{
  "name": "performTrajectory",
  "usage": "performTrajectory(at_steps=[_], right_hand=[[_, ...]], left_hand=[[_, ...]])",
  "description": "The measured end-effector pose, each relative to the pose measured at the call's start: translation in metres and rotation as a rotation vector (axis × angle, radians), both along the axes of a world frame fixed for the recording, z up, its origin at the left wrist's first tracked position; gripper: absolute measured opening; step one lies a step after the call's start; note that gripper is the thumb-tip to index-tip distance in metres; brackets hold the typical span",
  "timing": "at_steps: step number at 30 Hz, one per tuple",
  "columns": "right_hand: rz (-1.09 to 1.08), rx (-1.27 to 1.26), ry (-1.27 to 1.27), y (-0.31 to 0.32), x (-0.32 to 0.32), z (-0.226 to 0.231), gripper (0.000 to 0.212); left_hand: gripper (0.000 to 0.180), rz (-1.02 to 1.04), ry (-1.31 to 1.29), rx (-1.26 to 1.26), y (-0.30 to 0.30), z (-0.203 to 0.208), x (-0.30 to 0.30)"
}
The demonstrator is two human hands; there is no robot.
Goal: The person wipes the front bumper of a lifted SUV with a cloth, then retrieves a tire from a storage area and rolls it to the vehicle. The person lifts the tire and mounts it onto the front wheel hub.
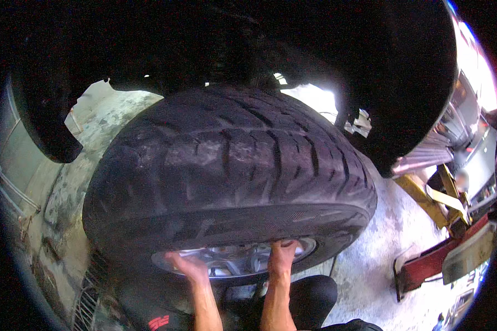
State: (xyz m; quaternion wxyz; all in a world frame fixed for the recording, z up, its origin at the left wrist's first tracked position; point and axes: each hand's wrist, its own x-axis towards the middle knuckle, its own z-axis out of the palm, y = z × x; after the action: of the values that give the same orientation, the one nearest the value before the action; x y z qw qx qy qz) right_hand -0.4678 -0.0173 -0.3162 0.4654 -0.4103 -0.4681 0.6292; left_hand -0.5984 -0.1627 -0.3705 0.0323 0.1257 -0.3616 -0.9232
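Note:
A large black car tyre with a worn, chunky tread fills the middle of the view, under the dark wheel arch. Its silver alloy rim faces me low in the picture. My left hand grips the left part of the rim, its fingertips out of sight against the wheel. On the right part, my right hand holds the wheel with bent fingers at the rim's upper edge. Both forearms reach up from below. What lies behind the tyre is mostly hidden in darkness.
To the right stand a yellow metal frame and a red metal beam on the pale floor. A slotted floor grate runs at the lower left. My dark-clothed knee is just below the wheel.

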Motion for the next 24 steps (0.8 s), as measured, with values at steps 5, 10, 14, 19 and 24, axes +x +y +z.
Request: performTrajectory(at_steps=[5,10,14,19,24], right_hand=[[0.017,0.025,0.060,0.023,0.000,0.005,0.066],[0.088,0.092,0.363,0.066,0.014,-0.006,0.065],[0.080,0.020,0.213,0.092,0.040,-0.001,0.065],[-0.007,-0.056,0.497,0.091,0.053,0.016,0.056],[0.038,0.134,0.353,0.070,0.064,0.018,0.057]], left_hand=[[0.092,0.079,0.055,-0.083,0.023,0.003,0.016],[0.104,0.029,0.121,-0.018,0.045,0.013,0.042],[0.093,0.026,0.158,-0.121,0.058,0.023,0.067],[0.074,-0.062,0.077,0.061,0.079,0.028,0.087],[0.062,-0.143,0.158,0.141,0.067,0.036,0.086]])
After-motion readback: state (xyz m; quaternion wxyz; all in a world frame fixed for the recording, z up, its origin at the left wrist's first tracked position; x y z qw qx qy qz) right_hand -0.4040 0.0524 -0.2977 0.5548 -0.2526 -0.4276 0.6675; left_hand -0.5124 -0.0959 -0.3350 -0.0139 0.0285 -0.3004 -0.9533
